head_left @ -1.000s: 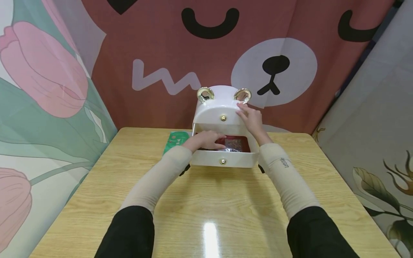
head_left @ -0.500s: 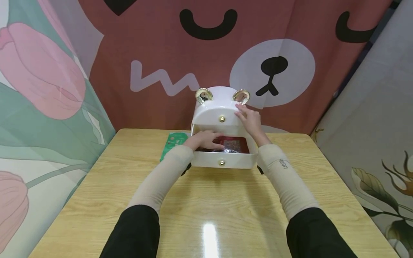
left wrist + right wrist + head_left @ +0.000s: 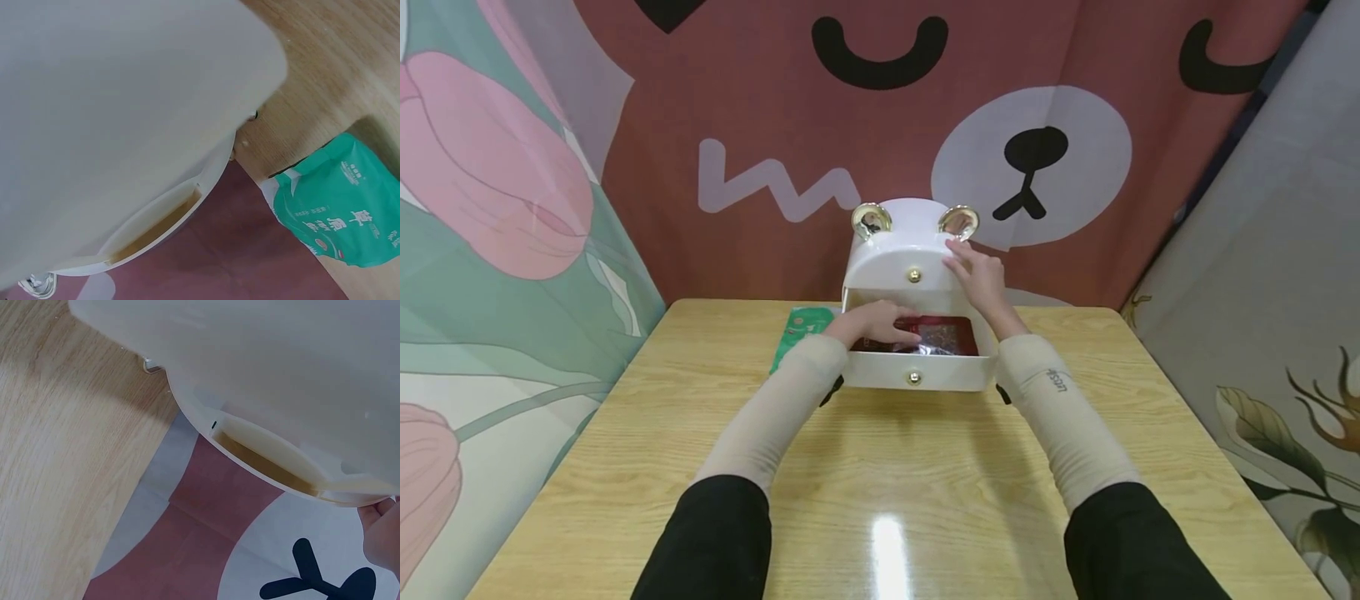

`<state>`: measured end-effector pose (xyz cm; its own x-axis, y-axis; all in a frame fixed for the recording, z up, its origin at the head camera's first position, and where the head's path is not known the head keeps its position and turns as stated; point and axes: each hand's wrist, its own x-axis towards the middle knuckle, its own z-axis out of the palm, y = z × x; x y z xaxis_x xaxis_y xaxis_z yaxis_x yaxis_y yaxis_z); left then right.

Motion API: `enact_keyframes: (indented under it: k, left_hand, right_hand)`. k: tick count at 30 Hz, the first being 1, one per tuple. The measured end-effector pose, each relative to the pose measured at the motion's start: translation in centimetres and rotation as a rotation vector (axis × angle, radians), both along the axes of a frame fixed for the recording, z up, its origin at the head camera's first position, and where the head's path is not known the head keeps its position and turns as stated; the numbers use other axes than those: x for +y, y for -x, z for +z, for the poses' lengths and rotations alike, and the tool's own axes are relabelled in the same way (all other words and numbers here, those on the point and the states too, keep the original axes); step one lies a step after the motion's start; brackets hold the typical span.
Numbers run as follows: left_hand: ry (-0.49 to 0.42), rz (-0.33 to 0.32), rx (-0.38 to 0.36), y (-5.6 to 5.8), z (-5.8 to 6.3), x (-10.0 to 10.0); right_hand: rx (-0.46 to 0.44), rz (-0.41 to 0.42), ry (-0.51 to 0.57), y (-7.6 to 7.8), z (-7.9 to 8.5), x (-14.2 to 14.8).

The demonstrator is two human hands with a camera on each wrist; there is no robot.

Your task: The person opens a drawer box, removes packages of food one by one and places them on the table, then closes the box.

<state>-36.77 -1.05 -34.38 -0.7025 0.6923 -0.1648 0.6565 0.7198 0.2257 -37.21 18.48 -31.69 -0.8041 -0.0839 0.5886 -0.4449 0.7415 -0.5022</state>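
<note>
A white storage box with gold-rimmed ears stands at the back of the table, its lower drawer pulled out. Inside the drawer lies a dark red packet with a clear window. My left hand reaches in over the drawer's left side and rests on the packet, thumb apart from the fingers; some fingertips are hard to make out. My right hand touches the upper right of the box front, below the ear. In the right wrist view, part of that hand shows at the box's edge.
A green packet with white print lies on the wooden table, left of the box. Behind the box hangs a brown curtain with a bear face. Patterned curtains hang at both sides.
The head view has shifted slightly. Both hands keep nearly the same places on the box and the packet, and the drawer stays pulled out.
</note>
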Motion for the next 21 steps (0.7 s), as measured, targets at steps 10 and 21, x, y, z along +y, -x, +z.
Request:
enact_keyframes:
  k: [10,21]
  left_hand:
    - [-0.072,-0.071,0.035,-0.2,0.9,0.1]
    - [-0.131,-0.139,0.077,-0.4,1.6,-0.1]
  right_hand:
    - [0.025,-0.004,-0.017,0.0,0.1,0.1]
    - [0.023,0.006,-0.024,0.1,0.2,0.2]
